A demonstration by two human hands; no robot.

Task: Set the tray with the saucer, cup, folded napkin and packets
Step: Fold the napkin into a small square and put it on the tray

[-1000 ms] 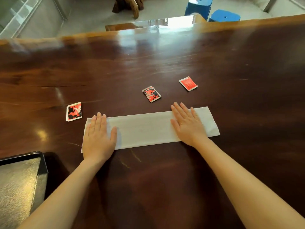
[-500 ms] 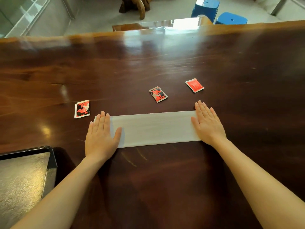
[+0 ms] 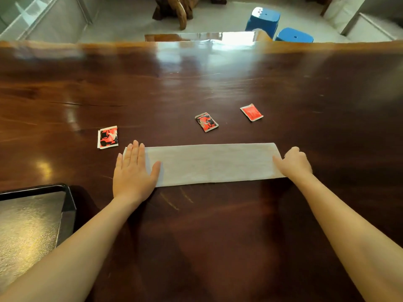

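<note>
A white napkin (image 3: 213, 163), folded into a long strip, lies flat across the dark wooden table (image 3: 218, 236). My left hand (image 3: 133, 171) rests flat, palm down, on its left end. My right hand (image 3: 294, 163) is at its right end with the fingers curled and the thumb on the paper, pinching that edge. Three red packets lie beyond the napkin: one at the left (image 3: 108, 137), one in the middle (image 3: 206, 122), one at the right (image 3: 251, 112). The black tray (image 3: 67, 205) shows at the lower left. No saucer or cup is in view.
The table's far edge runs across the top of the view. Past it stand two blue stools (image 3: 262, 19) (image 3: 294, 35) and a carved wooden piece (image 3: 174, 9) on a pale floor.
My right hand has slid rightward along the napkin to its right end and curled its fingers onto the edge. My left hand stays flat on the left end.
</note>
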